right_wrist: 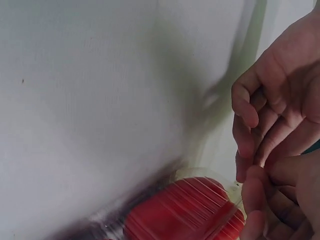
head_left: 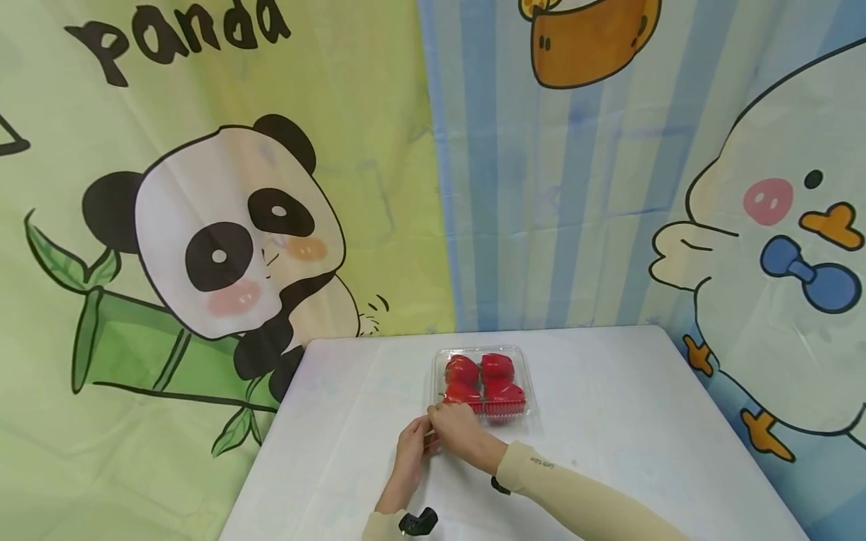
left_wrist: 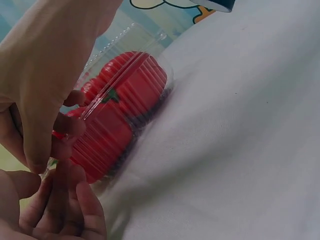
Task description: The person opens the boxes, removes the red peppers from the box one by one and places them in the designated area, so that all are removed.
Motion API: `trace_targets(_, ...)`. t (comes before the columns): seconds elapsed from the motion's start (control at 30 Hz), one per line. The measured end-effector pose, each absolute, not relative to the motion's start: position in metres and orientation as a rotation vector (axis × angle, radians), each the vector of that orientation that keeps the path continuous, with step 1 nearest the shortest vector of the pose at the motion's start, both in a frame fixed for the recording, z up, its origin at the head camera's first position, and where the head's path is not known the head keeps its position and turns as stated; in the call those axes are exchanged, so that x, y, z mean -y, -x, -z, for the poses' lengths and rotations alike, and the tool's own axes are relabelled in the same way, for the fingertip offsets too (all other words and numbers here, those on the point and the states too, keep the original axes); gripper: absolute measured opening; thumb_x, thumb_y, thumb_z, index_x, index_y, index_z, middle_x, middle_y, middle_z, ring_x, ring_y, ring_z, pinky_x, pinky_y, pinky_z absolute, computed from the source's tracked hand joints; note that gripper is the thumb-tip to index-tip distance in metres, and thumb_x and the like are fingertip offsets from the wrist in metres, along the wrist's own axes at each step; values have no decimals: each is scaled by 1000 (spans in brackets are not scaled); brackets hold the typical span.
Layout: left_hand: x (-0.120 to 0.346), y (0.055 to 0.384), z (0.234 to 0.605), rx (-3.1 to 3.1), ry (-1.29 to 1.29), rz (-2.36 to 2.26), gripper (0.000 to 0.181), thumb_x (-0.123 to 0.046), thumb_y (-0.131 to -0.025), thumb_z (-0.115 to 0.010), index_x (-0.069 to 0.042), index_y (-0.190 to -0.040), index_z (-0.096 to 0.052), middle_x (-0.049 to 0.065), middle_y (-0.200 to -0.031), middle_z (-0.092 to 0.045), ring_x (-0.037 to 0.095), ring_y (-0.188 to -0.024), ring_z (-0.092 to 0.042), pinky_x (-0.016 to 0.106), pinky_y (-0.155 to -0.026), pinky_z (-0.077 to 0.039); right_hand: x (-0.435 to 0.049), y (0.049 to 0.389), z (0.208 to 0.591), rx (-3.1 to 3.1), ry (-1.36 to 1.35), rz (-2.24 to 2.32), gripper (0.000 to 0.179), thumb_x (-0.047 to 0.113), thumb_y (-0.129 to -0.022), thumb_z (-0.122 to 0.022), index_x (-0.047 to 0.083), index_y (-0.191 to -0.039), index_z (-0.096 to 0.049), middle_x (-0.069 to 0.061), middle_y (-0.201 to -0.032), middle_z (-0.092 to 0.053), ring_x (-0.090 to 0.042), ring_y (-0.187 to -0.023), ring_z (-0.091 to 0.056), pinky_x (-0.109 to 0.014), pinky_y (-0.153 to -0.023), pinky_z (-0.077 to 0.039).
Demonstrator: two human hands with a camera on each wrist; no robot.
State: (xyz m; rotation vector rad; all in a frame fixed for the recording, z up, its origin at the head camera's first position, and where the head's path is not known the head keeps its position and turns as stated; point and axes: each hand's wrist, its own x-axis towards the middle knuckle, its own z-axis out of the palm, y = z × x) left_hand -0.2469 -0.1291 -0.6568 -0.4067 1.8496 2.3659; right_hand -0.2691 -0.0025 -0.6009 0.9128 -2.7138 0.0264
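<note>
A clear plastic clamshell box (head_left: 521, 359) holding several red fruits (head_left: 497, 367) with green stems stands on the white table. Both hands meet at its near left corner. My right hand (head_left: 460, 432) reaches over from the right, its thumb and fingers pinched together at the corner. Below and left of it, my left hand (head_left: 409, 454) has its fingers curled, with the tips against those of the right hand. In the right wrist view, the box's ribbed side (right_wrist: 185, 210) runs up to the fingertips. The exact spot between the fingertips is mostly hidden.
The white table (head_left: 609, 421) extends on both sides of the box. Behind it hangs a printed cloth (head_left: 379, 188) with a panda and a white bird. Dark bands (head_left: 418, 521) sit at the wrists.
</note>
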Motion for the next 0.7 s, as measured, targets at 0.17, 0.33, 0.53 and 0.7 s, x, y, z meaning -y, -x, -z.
trace_targets(0.17,130,247,656,-1815,389,-2377,29,-24,-105,-52,-4,-116,-70,-6,-90,-70,8,-77,-64,25,-73,-55,3,269,602,2716,-902,-58,21,24,-81,-84,14,-94,-71,0,-80,-70,-14,-63,-63,-28,-58,-54)
trace_targets(0.33,130,247,658,-1792,366,-2381,28,-21,-106,-50,-3,-113,-70,-6,-86,-70,7,-74,-62,24,-70,-53,3,271,603,2696,-908,-79,17,23,-81,-83,14,-89,-70,0,-76,-69,-12,-57,-57,-27,-53,-51)
trace_targets(0.53,131,249,652,-1834,371,-2352,30,-18,-106,-49,1,-117,-69,-5,-87,-71,9,-75,-63,27,-70,-53,3,271,602,2707,-896,-91,13,21,-84,-80,14,-89,-71,0,-76,-68,-13,-58,-57,-27,-53,-51)
trace_targets(0.7,132,249,652,-1877,374,-2327,29,-16,-105,-50,3,-117,-69,-6,-82,-69,8,-73,-62,26,-68,-52,4,270,604,2700,-881,-88,11,20,-87,-77,13,-89,-69,-1,-76,-68,-15,-58,-59,-28,-53,-52)
